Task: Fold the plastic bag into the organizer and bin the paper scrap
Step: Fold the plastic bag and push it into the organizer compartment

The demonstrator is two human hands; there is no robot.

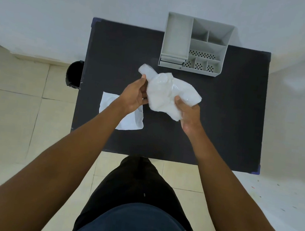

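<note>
White plastic bag (166,94) clenched btwn left grip (134,95) & right grip (190,114), above table (224,114)

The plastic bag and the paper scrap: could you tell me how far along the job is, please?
Nothing is finished. Both hands, left hand and right hand, hold the crumpled plastic bag above the table. The organizer is empty; the paper scrap awaits the bin.

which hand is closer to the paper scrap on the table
Left. The left hand hovers right over the paper scrap, its wrist covering part of it. The right hand is off to the scrap's right, gripping the plastic bag.
</note>
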